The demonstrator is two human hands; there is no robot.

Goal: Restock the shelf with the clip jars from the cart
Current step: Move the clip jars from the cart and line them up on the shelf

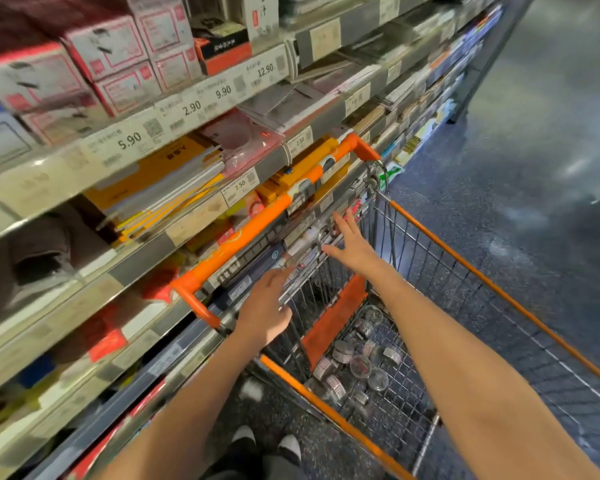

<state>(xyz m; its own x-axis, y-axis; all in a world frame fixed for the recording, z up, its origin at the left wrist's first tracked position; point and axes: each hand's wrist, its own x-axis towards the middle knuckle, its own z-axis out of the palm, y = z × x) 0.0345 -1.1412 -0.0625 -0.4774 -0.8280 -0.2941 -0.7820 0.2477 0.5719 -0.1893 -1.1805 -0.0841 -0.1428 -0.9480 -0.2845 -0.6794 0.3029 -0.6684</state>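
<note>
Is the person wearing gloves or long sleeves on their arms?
No gloves and no sleeves in view. The left hand and right hand are bare, and both forearms are uncovered right to the picture's bottom edge. No watch, ring or bracelet shows, though the picture is a bit blurry.

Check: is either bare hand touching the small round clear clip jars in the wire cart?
Apart. The head view shows both the left hand and right hand up near the cart's rear rim, the clip jars lying far below.
</note>
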